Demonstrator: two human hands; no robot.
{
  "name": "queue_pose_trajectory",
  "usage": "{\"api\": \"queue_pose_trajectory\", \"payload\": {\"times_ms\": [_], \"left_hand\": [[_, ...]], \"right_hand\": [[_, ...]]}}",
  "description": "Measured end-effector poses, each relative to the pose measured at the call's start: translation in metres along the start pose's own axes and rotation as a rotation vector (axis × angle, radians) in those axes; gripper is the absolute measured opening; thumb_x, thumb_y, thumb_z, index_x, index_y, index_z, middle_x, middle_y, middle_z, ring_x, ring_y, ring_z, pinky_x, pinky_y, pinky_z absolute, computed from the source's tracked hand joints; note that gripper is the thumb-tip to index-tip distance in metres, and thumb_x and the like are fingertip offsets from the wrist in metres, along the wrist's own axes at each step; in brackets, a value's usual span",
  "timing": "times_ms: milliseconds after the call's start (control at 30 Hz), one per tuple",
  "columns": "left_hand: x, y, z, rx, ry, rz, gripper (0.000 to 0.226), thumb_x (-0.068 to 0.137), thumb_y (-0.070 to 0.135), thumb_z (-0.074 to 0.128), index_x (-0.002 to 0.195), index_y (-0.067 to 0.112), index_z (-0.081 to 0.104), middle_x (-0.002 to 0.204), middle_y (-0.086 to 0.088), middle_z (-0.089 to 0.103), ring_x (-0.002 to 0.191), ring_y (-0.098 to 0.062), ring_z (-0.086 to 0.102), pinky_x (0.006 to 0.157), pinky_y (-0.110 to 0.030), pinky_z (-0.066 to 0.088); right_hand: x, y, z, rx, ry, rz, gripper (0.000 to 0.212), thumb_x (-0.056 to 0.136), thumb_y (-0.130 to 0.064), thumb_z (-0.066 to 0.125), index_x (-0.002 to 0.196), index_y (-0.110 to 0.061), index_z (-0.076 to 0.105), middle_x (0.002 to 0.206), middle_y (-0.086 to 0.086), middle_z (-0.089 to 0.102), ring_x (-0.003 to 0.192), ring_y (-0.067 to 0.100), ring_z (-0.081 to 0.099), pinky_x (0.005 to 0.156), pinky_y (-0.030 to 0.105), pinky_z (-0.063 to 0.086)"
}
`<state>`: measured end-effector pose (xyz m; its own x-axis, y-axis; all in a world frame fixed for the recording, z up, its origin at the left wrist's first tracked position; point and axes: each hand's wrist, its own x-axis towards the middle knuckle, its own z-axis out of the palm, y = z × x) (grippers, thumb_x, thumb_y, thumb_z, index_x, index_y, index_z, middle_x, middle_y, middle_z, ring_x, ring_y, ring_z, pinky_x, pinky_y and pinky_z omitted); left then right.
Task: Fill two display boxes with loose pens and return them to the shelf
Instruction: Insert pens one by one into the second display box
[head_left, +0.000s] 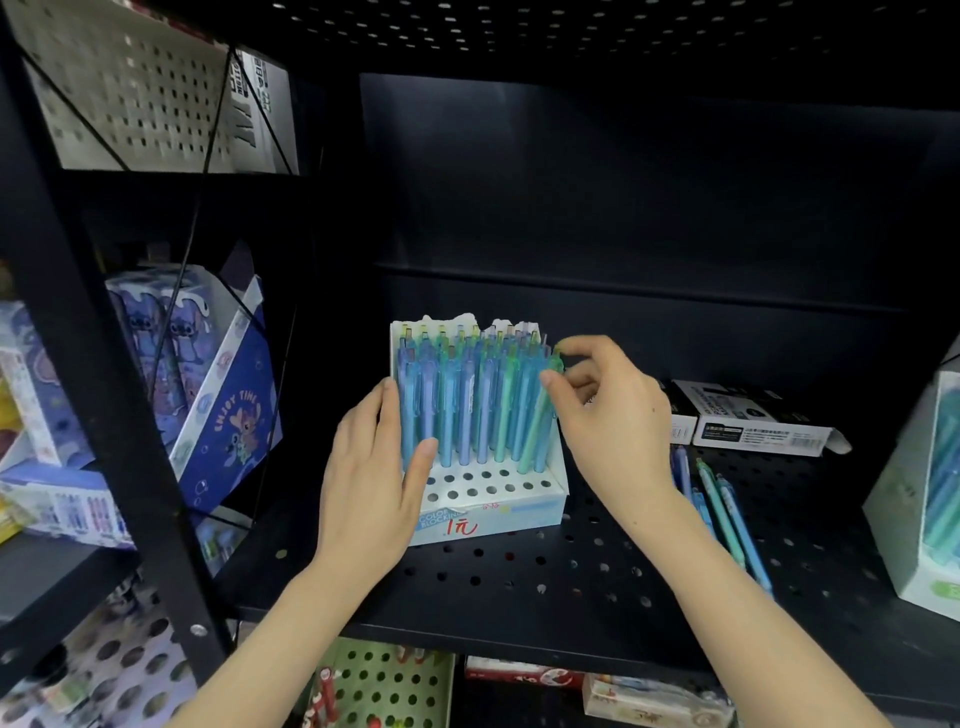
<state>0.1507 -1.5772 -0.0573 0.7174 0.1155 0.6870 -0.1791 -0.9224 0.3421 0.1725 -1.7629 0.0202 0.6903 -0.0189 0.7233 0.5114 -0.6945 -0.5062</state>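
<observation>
The box (488, 514) stands in the middle of the shelf (519, 582), its back rows packed with upright blue and green pens, its front two rows of holes (483, 482) bare. The left hand (374, 478) lies flat against the box's 9 o'clock side, fingers straight, thumb across the front pens, steadying and not gripping. The right hand (608, 410) pinches the top of a green pen (537, 431) at the 3 o'clock end of the rows, thumb and forefinger curled on it.

The pens look light, stiff and smooth, so a pinch near the cap should do; the thin card box probably tips or slides easily and wants a hand on each side wall when lifted.

Loose pens (724, 512) lie on the shelf at 4 o'clock from the box, partly behind the right forearm. Cartons (753, 421) sit at 2 o'clock, a second box (924, 519) at the far 3 o'clock edge. A black post (104, 389) bounds 9 o'clock. There is open shelf in front, at 6 o'clock.
</observation>
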Motion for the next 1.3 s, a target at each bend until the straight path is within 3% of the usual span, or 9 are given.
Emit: {"api": "queue_pose_trajectory", "payload": {"times_ms": [267, 400, 567, 633, 733, 833, 1033, 1300], "left_hand": [[0.003, -0.007, 0.003, 0.011, -0.008, -0.017, 0.073, 0.095, 0.055, 0.015, 0.144, 0.003, 0.028, 0.141, -0.015, 0.043, 0.129, -0.030, 0.038, 0.105, -0.032, 0.024], [0.002, -0.007, -0.003, -0.069, 0.022, -0.001, 0.063, 0.096, 0.047, 0.026, 0.145, 0.008, 0.029, 0.141, -0.015, 0.043, 0.129, -0.028, 0.037, 0.105, -0.030, 0.022], [-0.012, 0.019, -0.023, -0.204, 0.217, 0.045, 0.040, 0.094, 0.028, 0.039, 0.123, 0.003, 0.052, 0.113, -0.012, 0.059, 0.102, -0.026, 0.052, 0.088, -0.025, 0.033], [-0.020, 0.043, -0.025, -0.350, 0.226, 0.059, 0.032, 0.093, 0.025, 0.040, 0.114, 0.006, 0.055, 0.099, 0.001, 0.059, 0.087, -0.012, 0.052, 0.077, -0.018, 0.034], [-0.029, 0.086, -0.017, -0.550, 0.081, 0.095, 0.024, 0.092, 0.032, 0.040, 0.110, 0.025, 0.054, 0.092, 0.024, 0.055, 0.085, 0.002, 0.053, 0.075, -0.006, 0.038], [-0.028, 0.124, 0.000, -0.626, -0.152, 0.126, 0.016, 0.096, 0.036, 0.044, 0.111, 0.036, 0.049, 0.094, 0.020, 0.057, 0.090, 0.001, 0.053, 0.078, -0.005, 0.038], [-0.001, 0.161, 0.051, -0.653, -0.469, -0.055, 0.025, 0.093, 0.022, 0.050, 0.118, 0.022, 0.054, 0.094, 0.009, 0.058, 0.086, -0.001, 0.055, 0.072, -0.008, 0.042], [0.041, 0.174, 0.107, -0.682, -0.708, -0.421, 0.034, 0.089, 0.018, 0.061, 0.120, 0.006, 0.055, 0.095, -0.004, 0.062, 0.085, -0.018, 0.063, 0.088, -0.035, 0.053]], "right_hand": [[-0.007, 0.001, 0.023, -0.106, -0.031, -0.043, 0.018, 0.089, -0.024, 0.060, 0.105, -0.015, 0.060, 0.053, -0.001, 0.054, 0.051, 0.018, 0.054, 0.056, 0.034, 0.047], [-0.010, 0.008, 0.004, -0.067, 0.012, -0.019, 0.020, 0.089, -0.032, 0.060, 0.105, -0.020, 0.059, 0.045, -0.007, 0.042, 0.043, 0.012, 0.043, 0.052, 0.030, 0.042], [-0.028, 0.074, -0.050, -0.206, -0.016, 0.260, 0.022, 0.089, -0.037, 0.056, 0.103, -0.021, 0.062, 0.053, -0.009, 0.048, 0.057, 0.010, 0.052, 0.056, 0.028, 0.039], [-0.034, 0.106, -0.070, -0.271, -0.051, 0.385, 0.026, 0.087, -0.037, 0.059, 0.104, -0.018, 0.063, 0.058, -0.012, 0.050, 0.064, 0.013, 0.051, 0.057, 0.028, 0.034], [-0.042, 0.140, -0.086, -0.297, -0.157, 0.493, 0.034, 0.083, -0.040, 0.065, 0.107, -0.015, 0.062, 0.067, -0.012, 0.053, 0.073, 0.015, 0.053, 0.060, 0.029, 0.036], [-0.041, 0.155, -0.088, -0.244, -0.256, 0.550, 0.043, 0.079, -0.044, 0.068, 0.109, -0.015, 0.061, 0.069, -0.012, 0.055, 0.074, 0.014, 0.057, 0.064, 0.030, 0.042], [-0.029, 0.157, -0.078, -0.244, -0.360, 0.599, 0.053, 0.073, -0.051, 0.071, 0.114, -0.020, 0.056, 0.080, -0.009, 0.060, 0.079, 0.012, 0.059, 0.063, 0.027, 0.042], [-0.032, 0.165, -0.079, -0.095, -0.362, 0.696, 0.053, 0.071, -0.036, 0.078, 0.116, -0.016, 0.057, 0.093, -0.003, 0.066, 0.092, 0.016, 0.063, 0.084, 0.036, 0.050]]}}
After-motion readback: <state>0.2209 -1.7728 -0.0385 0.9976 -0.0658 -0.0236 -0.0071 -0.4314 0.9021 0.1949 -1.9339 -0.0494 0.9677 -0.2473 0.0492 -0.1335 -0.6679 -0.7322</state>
